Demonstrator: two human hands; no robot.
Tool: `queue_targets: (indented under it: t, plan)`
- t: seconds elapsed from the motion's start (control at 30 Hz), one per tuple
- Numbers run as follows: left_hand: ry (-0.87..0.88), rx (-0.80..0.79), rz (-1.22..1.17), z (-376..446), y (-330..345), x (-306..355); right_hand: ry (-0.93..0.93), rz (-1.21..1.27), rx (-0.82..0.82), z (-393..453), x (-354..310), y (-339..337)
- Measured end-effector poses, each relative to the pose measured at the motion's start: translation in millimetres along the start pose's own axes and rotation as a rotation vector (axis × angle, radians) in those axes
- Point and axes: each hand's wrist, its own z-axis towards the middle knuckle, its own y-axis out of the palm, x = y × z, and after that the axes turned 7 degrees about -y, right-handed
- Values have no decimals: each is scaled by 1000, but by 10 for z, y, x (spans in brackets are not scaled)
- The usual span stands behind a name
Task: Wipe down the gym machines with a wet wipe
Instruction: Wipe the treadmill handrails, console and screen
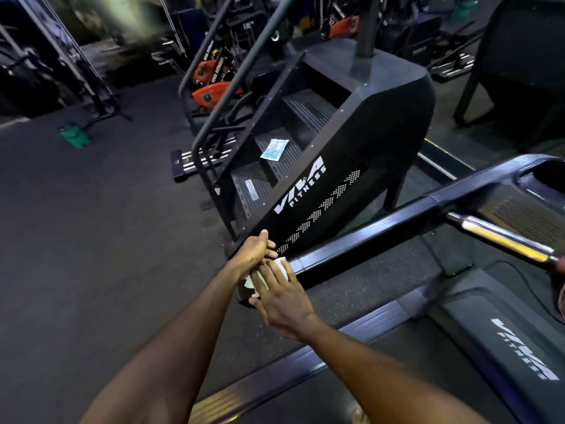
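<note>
Head view shows me the white wet wipe (pixel 282 266) at the near end of the treadmill handrail (pixel 382 231). My right hand (pixel 282 298) presses it with straight fingers, a wide grip; my left hand (pixel 255 252) wraps its grip round the rail end beside it. Farther off, a wipes packet (pixel 274 149) lies on the stair climber (pixel 321 142) step.

a green bucket (pixel 74 136) stands on the dark rubber floor (pixel 91 224) at far left, near a rack's feet. orange exercise bikes (pixel 211 84) crowd the back.
</note>
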Motion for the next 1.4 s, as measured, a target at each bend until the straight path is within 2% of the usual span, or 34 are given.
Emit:
queue_targets:
  t: [0.13,0.2,0.33,0.43,0.67,0.8,0.97,1.1,1.23,1.33,1.4]
  plan:
    - [30,-16,14,-16,-27,-45,-200,-9,-23,-20,232,29]
    - [66,-27,53,-6,28,-68,-236,-7,-13,-59,436,-55]
    - [190,-25,246,-36,214,-28,-34,35,17,-284,932,-296]
    - [218,-27,335,-58,397,77,108,-5,43,-485,1388,-413]
    - [311,-33,555,-65,1070,511,294,20,98,-814,2187,-696]
    - [400,-43,667,-118,1517,862,391,-14,41,-986,2661,-822]
    - [455,-42,724,-56,1991,1173,447,-78,11,-1145,3261,-949]
    - [506,-35,730,12,2319,1335,564,-78,-41,-1235,3608,-1036]
    - [555,-35,749,68,2572,1474,540,-88,-59,-1335,3780,-1067]
    - [570,-48,746,144,2728,1577,732,-47,-76,-1357,4006,-1128]
    - [588,-61,729,170,2814,1646,595,-81,-102,-1365,3993,-1124]
